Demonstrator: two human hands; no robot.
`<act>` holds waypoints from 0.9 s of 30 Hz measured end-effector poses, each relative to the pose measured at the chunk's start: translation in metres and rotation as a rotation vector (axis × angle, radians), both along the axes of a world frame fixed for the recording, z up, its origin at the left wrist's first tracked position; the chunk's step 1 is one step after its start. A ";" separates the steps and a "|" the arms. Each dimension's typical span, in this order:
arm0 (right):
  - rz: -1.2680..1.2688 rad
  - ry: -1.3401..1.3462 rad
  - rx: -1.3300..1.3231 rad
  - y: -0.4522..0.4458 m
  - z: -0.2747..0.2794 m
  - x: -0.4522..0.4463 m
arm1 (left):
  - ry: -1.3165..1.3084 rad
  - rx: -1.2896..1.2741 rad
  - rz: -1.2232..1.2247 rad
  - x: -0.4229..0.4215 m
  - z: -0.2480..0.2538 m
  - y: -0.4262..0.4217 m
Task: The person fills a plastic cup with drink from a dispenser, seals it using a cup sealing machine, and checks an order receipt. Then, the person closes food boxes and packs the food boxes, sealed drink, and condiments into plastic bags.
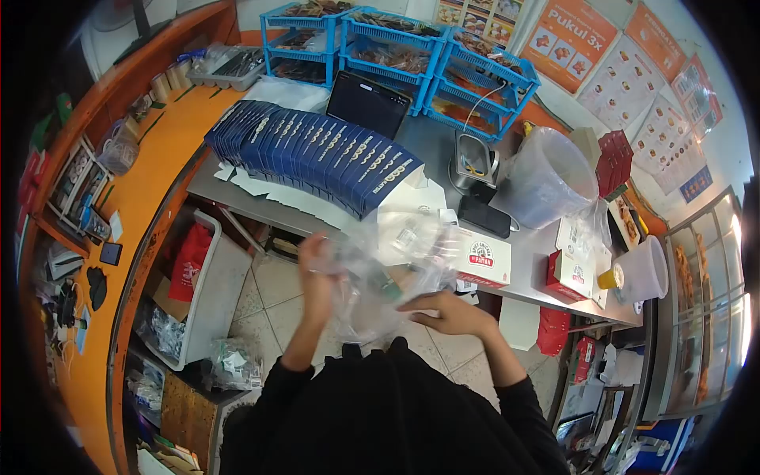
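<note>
The clear plastic bag [360, 297] lies between both hands, at the near edge of the table [427, 150]; its long axis is unclear. The left hand [315, 277] seems to grasp its left side; the right hand [453, 313] touches its right side, grip not certain.

The person wears a black top [388, 416]. It is dark all over, with a few soft folds in the cloth. At its far edge, two small black bits [398, 344] stick up like little bumps. The left sleeve [279, 389] is black, and so is the right sleeve [534, 416]. Both are long, but they stop before the wrists, so some of each arm is bare. The left hand [315, 273] is bare and blurry. The right hand [453, 315] is bare too.
</note>
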State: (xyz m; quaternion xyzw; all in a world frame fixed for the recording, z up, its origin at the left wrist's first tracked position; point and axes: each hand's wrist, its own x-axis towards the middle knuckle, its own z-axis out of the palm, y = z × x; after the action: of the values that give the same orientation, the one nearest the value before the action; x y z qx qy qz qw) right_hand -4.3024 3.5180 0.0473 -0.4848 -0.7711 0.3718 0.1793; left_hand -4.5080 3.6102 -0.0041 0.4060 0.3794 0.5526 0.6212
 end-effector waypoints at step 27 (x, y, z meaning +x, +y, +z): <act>-0.650 0.814 0.220 -0.019 0.106 0.308 | -0.262 0.365 -0.636 0.240 0.057 -0.030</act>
State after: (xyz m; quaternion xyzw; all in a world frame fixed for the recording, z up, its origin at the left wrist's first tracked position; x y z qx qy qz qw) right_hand -3.9944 3.4991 0.1529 -0.4937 -0.4836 0.3719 0.6198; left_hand -4.2681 3.5805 0.0533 0.5332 0.0472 0.4380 0.7223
